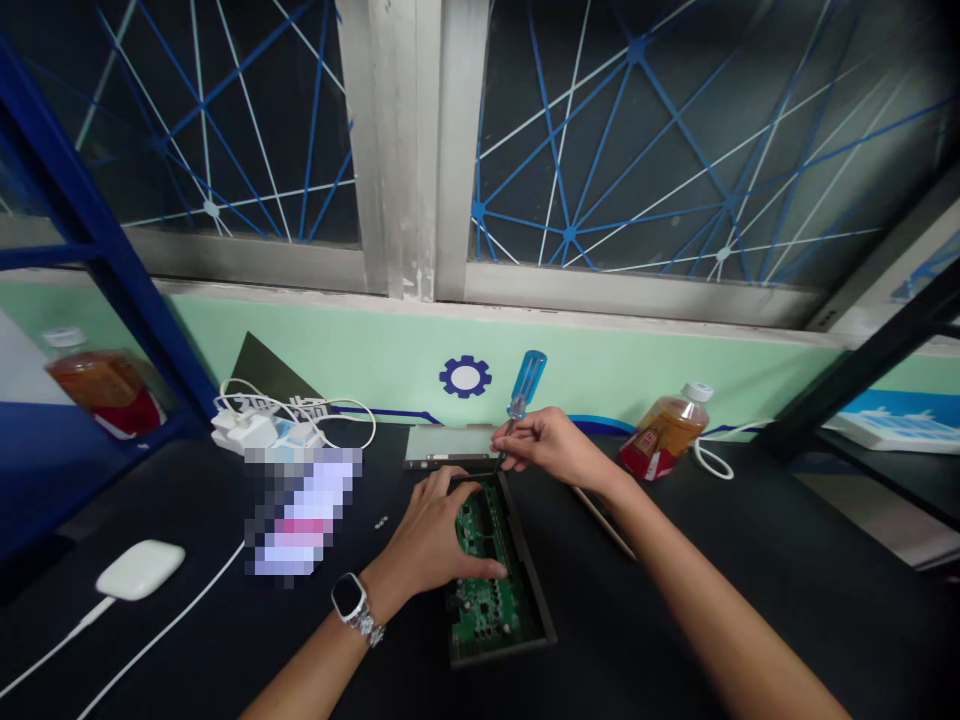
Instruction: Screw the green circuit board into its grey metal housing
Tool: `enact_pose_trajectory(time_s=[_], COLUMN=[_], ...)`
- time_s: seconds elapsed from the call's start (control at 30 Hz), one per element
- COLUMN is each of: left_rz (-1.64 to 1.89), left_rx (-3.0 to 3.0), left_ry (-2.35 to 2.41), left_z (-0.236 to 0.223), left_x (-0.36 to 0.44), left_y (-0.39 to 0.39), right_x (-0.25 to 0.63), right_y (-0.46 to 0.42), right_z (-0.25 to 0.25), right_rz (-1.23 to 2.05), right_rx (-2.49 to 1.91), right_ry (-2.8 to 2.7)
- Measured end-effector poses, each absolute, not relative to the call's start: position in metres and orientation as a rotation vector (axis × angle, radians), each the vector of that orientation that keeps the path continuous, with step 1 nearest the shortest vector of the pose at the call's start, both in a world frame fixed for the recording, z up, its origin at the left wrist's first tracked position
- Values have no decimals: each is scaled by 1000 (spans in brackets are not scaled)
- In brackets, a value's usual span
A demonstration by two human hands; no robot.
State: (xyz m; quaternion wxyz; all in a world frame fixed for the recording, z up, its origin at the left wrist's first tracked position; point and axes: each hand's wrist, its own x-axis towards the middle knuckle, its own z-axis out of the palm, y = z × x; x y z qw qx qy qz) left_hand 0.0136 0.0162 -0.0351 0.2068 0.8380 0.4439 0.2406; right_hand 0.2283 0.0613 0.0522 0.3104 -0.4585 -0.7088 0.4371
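A green circuit board [491, 608] lies in a shallow dark casing [537, 590] on the table. My left hand [429, 532] arches over its left side, thumb pressed on the board and fingers bent round toward the far end, steadying it. In my right hand [553, 450] is a screwdriver [529, 382] with a clear blue handle, pinched low near the shaft. It leans slightly, handle up, its shaft pointing down at the casing's far edge; the tip is too small to make out. Behind the casing is a flat grey metal panel [450, 441].
Small metal screws [381, 522] lie left of my left hand. Farther left are a lit, blurred-out phone [307, 515], a power strip [262, 432] with cables and a white case [141, 569]. A drink bottle [666, 430] stands behind my right forearm; a thin rod [606, 522] lies beneath it.
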Motion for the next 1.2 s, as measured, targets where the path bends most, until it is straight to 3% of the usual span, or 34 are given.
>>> enact_pose_trajectory(time_s=[0.2, 0.43, 0.8, 1.03, 1.2], left_rz=[692, 691, 666, 683, 688], left_rx=[2327, 2327, 2347, 2368, 2360], left_ry=[1248, 1244, 1238, 1193, 1232], left_z=[-37, -37, -36, -34, -36], left_x=[15, 16, 15, 12, 13], left_y=[15, 15, 15, 16, 17], right_x=[226, 230, 225, 225, 223], right_y=[65, 58, 65, 59, 63], right_z=[46, 57, 44, 53, 47], right_rz=[1028, 1238, 957, 1200, 1115], right_rx=[-1227, -1134, -1227, -1118, -1120], right_ry=[-1879, -1947, -1901, -1889, -1861])
